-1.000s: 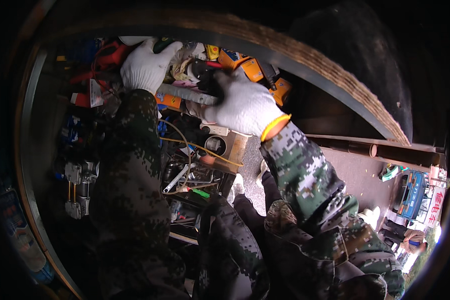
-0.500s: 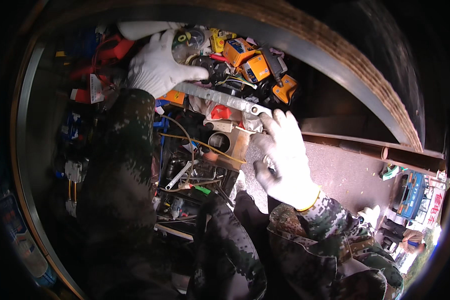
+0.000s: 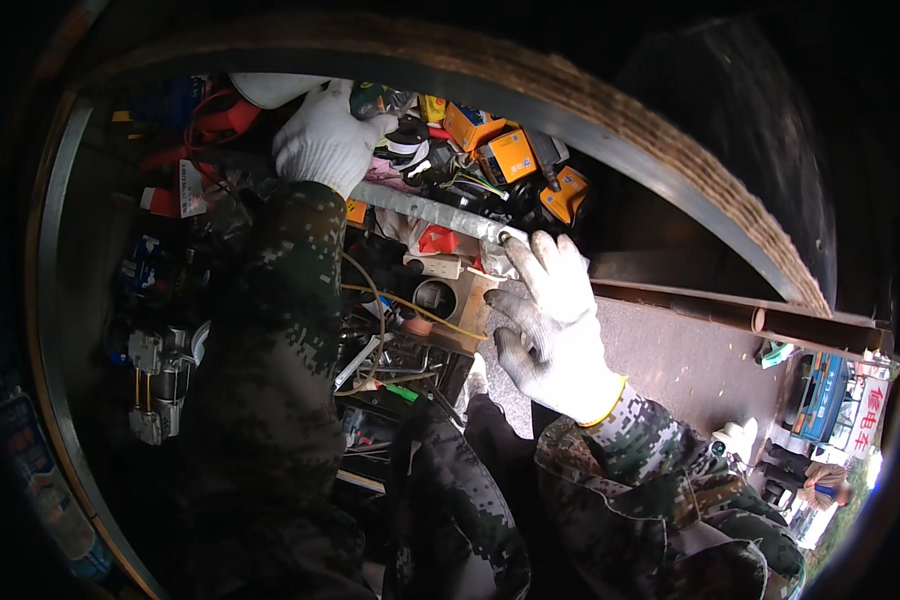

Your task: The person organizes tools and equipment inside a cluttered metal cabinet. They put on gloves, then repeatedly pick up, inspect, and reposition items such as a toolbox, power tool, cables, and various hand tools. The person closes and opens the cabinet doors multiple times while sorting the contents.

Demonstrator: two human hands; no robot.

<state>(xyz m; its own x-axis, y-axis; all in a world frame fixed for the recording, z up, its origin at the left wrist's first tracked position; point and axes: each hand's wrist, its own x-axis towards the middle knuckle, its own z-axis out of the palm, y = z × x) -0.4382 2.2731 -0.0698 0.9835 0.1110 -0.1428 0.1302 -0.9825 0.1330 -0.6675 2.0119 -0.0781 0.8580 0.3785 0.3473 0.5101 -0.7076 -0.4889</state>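
My white-gloved left hand (image 3: 322, 142) reaches into a pile of parts at the top left. Its thumb is drawn in against a clear plastic bag (image 3: 375, 100) with something green in it, and the bag sits between thumb and fingers; the fingertips are hidden. Below that thumb lie a black and white coiled piece (image 3: 403, 150) and pink cloth (image 3: 390, 177). My right hand (image 3: 560, 335), gloved too, is open and holds nothing. Its outstretched fingertips rest at the right end of a grey metal strip (image 3: 425, 208) that edges the pile; its thumb is bent.
Orange boxes (image 3: 510, 155) lie in the pile, beneath a thick curved board edge (image 3: 660, 130). Under the strip are a yellow cable (image 3: 420, 302), a wrench (image 3: 358, 362) and a green-handled tool (image 3: 402, 392). A metal part (image 3: 153, 385) stands at left. Outside, a person (image 3: 820, 480) and a blue vehicle (image 3: 820, 395) show.
My left thumb has drawn in toward the bag, uncovering the coiled piece and pink cloth. My right hand has shifted slightly left, its fingers still at the strip's end. The view has tilted slightly.
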